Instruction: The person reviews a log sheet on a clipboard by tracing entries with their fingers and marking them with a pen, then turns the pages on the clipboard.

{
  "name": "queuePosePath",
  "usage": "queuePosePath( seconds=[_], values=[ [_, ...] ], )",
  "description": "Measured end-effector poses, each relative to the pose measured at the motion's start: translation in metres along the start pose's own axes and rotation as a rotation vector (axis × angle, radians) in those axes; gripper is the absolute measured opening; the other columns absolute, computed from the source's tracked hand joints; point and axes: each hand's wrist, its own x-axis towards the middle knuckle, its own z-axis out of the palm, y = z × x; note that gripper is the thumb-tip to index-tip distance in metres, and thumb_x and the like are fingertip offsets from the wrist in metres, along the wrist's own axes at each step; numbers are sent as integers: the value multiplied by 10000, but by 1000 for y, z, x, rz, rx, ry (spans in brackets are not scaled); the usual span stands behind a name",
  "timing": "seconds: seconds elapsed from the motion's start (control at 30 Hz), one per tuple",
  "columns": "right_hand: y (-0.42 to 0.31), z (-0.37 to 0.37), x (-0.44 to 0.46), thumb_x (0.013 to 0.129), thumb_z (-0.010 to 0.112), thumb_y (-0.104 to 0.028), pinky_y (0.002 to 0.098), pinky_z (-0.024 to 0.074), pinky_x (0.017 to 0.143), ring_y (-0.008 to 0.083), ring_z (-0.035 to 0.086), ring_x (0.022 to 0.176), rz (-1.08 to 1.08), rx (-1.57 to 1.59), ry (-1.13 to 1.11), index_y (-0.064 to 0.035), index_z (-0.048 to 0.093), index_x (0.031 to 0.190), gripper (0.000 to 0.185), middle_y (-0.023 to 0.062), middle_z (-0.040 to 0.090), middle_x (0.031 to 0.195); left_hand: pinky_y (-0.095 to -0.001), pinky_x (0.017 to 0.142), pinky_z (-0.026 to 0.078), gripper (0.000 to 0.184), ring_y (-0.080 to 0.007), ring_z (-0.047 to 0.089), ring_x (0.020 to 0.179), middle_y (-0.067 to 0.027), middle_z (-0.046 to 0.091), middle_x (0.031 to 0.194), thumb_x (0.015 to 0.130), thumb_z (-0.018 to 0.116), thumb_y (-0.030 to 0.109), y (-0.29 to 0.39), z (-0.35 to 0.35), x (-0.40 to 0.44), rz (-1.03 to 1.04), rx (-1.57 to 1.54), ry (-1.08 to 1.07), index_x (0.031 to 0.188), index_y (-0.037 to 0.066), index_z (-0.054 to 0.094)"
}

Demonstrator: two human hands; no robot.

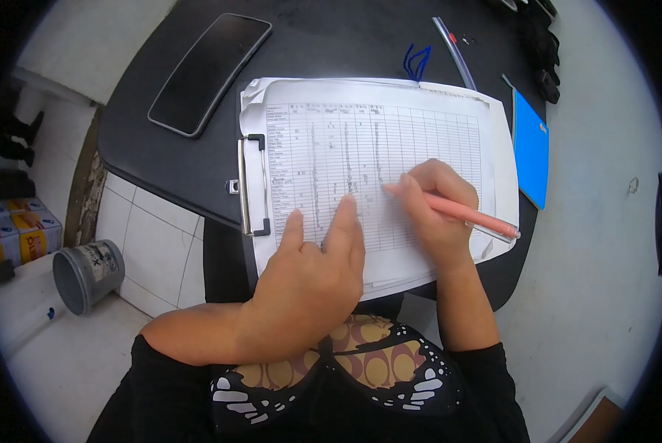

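Observation:
A printed table sheet (419,133) with rows, columns and handwritten marks lies on top of a stack of papers. A clipboard's metal clip (246,184) runs along the left edge of the stack. My right hand (443,214) grips a pink pen (464,212), its tip at or close to the sheet near a column of marks. My left hand (312,269) rests on the lower middle of the sheet with fingers apart, the index finger pointing up along a column. Nothing shows in the left hand.
A dark phone (211,74) lies on the black table (154,155) at upper left. Blue cord (417,63), a clear strip (454,52) and a blue booklet (530,148) are beyond and right of the papers. A grey bucket (87,277) and cartons (21,232) stand on the floor at left.

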Motion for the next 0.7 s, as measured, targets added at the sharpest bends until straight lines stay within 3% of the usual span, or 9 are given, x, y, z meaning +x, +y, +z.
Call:
queuePosePath(
  seconds=[0.7],
  values=[
    [-4,1,0,750,720,40,287,400,496,142,507,523,2,-45,-9,-12,550,635,212,52,562,612,-470,967,468,704,-239,634,643,-318,467,1376,778,717,421,-1,-4,-1,2,-1,-31,1225,-104,574]
  ],
)
